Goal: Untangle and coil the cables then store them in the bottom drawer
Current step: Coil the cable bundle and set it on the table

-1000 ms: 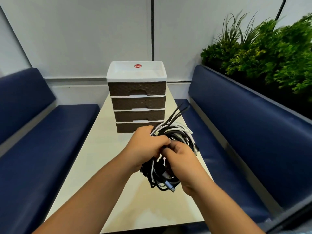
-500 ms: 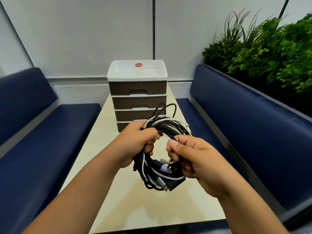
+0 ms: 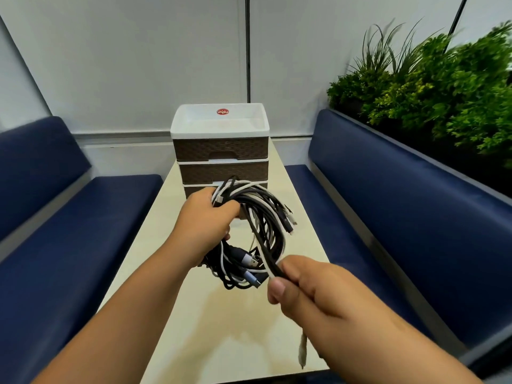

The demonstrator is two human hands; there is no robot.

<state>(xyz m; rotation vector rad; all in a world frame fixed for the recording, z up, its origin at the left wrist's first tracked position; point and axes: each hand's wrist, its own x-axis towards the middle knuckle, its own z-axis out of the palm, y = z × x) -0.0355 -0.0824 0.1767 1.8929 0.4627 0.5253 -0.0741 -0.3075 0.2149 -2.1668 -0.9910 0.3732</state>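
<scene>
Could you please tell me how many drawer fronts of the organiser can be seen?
3: top drawer, second drawer beneath it, third drawer partly behind the left hand and cable bundle. Lower ones are hidden.

One legible mark before me: "Uniplus", white lettering on a small red oval sticker [image 3: 222, 111], upper centre of the frame, stuck inside the white plastic top tray of the brown woven-pattern drawer unit [image 3: 220, 151]. I read nothing else.

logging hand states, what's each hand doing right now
Left hand: grips the cable bundle.
Right hand: pinches a white cable and a black one.
</scene>
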